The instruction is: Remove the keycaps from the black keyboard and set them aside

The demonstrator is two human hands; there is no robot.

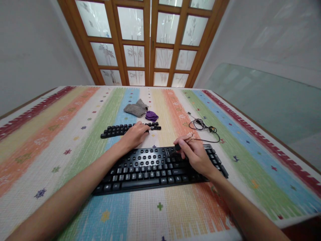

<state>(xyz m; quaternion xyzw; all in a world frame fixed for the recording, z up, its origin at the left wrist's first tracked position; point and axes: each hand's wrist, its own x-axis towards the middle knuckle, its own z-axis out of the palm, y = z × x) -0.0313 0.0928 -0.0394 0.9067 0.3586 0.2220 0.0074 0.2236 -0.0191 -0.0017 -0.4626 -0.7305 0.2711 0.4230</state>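
Observation:
A black keyboard [140,184] lies in front of me, its upper rows bare of keycaps and its lower rows still capped. My right hand [192,150] is closed around the dark handle of a keycap puller [177,147], whose thin metal wires point at the keyboard's upper right part. Beyond the keyboard, loose black keycaps [114,130] sit in lined-up rows. My left hand [135,135] rests over the right end of these rows, fingertips pinched on a dark keycap [147,131]; the palm hides part of the rows.
A grey cloth [136,108] and a purple cloth [151,116] lie behind the keycaps. A coiled black cable [204,125] runs from the keyboard on the right. The striped tablecloth [75,144] covers the table, with wooden glass doors [149,43] beyond.

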